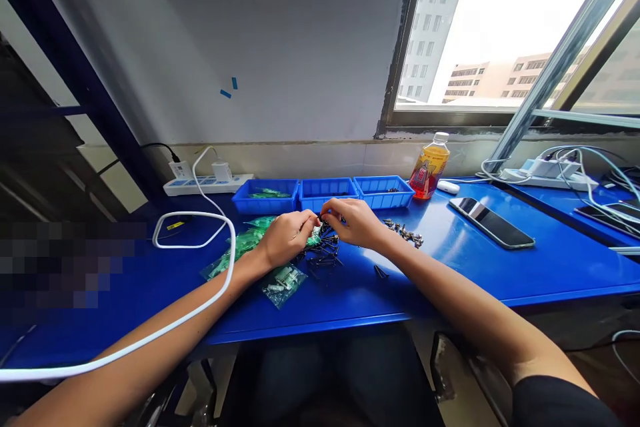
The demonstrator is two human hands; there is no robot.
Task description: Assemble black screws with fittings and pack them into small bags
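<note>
A: ok so could you read any of the lettering there?

B: nah, none of it lol. The drink bottle (430, 165) had big printing on its label (426, 172), but it was too blurry to make out. The little yellow tag (175, 225) way left of the bottle was too small to read as well.

Anything between the left grip (316, 220) and right grip (326, 215) is too small to tell. The right grip partly hides the middle bin (311, 203); the left edge cuts off the cable (233, 243).
</note>
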